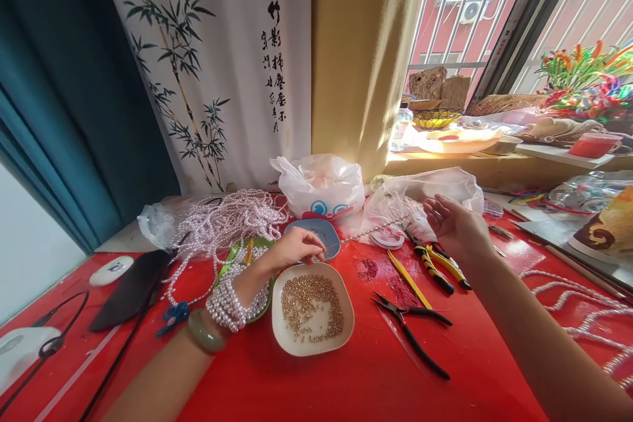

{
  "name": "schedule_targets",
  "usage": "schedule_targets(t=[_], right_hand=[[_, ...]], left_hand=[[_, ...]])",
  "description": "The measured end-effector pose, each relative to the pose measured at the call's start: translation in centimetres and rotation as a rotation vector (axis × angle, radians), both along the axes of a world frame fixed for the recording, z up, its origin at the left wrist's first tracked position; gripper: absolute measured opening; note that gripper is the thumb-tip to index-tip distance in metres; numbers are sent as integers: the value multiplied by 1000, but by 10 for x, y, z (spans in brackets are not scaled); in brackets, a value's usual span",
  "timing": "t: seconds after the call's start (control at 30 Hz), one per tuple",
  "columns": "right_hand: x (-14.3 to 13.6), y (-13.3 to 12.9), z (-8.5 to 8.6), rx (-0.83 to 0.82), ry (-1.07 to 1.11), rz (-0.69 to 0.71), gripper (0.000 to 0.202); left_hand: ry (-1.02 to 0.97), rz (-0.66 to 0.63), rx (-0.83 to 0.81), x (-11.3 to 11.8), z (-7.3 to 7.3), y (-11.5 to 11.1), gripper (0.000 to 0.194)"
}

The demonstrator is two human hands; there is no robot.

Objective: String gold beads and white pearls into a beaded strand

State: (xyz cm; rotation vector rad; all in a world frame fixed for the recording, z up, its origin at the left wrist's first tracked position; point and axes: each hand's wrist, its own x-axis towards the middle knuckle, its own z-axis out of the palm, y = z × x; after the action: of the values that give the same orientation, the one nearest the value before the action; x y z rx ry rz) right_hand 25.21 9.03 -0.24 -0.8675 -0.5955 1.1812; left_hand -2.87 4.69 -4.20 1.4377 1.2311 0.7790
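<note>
A thin strand of small beads [376, 229] stretches in a slanting line between my two hands. My left hand [297, 247], with strung pearly beads [228, 300] wound around its wrist beside a jade bangle [205, 331], is closed in a pinch at the strand's left end. It hovers over the back rim of a white square bowl [314, 348] of loose gold beads [309, 293]. A blue-grey dish [332, 241] lies just behind the fingers. My right hand [457, 225] is raised palm-up, fingers curled at the strand's right end; the exact grip is too small to see.
Black-handled pliers [403, 313], yellow-black pliers [430, 260] and a yellow tool [409, 279] lie right of the bowl. A heap of bead strings [230, 217], a green bowl [267, 306] and a phone [129, 290] are left. Plastic bags [321, 184] stand behind.
</note>
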Motion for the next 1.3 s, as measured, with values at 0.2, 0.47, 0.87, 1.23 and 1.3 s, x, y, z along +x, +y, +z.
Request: schedule_targets(t=[0.2, 0.47, 0.87, 1.23, 1.3], right_hand=[[2, 2, 1, -29, -13, -45, 21], [-3, -5, 5, 71, -121, -61, 12], [-18, -22, 15, 179, -421, 90, 7], [-39, -32, 56, 386, -495, 178, 5], [-47, -35, 65, 403, -496, 195, 5]], left_hand=[[60, -70, 98, 1, -11, 3, 16], [178, -34, 191, 14, -8, -5, 26], [85, -32, 269, -6, 32, -17, 25], [446, -139, 226, -42, 10, -59, 22], [441, -134, 248, -45, 8, -62, 21]])
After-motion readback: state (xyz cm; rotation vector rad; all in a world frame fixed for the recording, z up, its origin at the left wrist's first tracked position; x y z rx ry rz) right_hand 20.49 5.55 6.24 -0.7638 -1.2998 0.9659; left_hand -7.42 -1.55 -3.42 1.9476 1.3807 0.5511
